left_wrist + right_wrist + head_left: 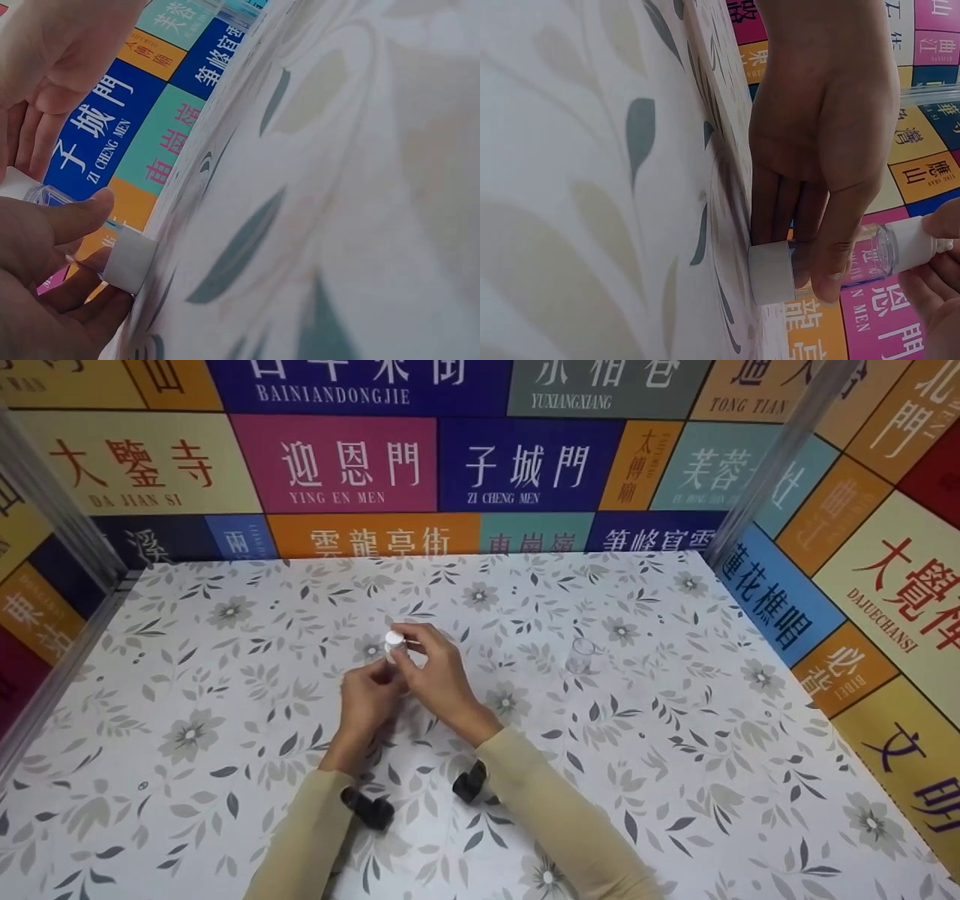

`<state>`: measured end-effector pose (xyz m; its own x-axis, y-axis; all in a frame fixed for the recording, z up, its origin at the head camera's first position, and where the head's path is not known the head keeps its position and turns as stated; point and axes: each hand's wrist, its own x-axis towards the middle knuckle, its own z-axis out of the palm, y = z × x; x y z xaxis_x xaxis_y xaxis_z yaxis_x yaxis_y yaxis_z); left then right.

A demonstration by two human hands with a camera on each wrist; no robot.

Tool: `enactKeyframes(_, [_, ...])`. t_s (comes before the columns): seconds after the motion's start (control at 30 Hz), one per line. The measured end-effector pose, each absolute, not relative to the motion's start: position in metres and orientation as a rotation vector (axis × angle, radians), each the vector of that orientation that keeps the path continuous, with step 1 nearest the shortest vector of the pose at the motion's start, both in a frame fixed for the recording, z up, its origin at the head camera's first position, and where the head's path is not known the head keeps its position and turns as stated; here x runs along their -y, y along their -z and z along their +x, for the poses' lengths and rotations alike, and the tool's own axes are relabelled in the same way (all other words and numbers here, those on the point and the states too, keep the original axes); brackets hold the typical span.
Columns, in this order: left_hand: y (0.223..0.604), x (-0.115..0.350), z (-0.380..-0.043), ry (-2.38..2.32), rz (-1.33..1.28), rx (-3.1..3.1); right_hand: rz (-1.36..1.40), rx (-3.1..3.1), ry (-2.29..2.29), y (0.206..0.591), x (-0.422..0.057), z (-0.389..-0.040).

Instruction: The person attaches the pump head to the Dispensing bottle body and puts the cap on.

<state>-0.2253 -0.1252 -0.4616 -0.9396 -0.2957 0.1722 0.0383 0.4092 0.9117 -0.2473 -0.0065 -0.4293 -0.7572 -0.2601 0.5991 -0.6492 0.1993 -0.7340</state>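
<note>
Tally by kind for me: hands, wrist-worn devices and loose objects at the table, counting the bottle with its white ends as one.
Hands: 2
Black wrist devices: 2
Bottle: 1
Clear cup-like piece: 1
Total: 6

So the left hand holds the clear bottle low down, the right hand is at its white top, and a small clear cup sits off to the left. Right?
Not quite: the small clear cup sits off to the right, as the head view shows. The left hand does hold the clear bottle low down, with the right hand at its white top.
</note>
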Motion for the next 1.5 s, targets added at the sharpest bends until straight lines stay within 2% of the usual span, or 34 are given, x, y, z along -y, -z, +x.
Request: enactKeyframes(1.5, [0.4629, 0.1248, -0.2235, 1.588, 0.205, 2.352, 0.903, 2.192, -1.597, 0.4275, 0.0012, -0.2486])
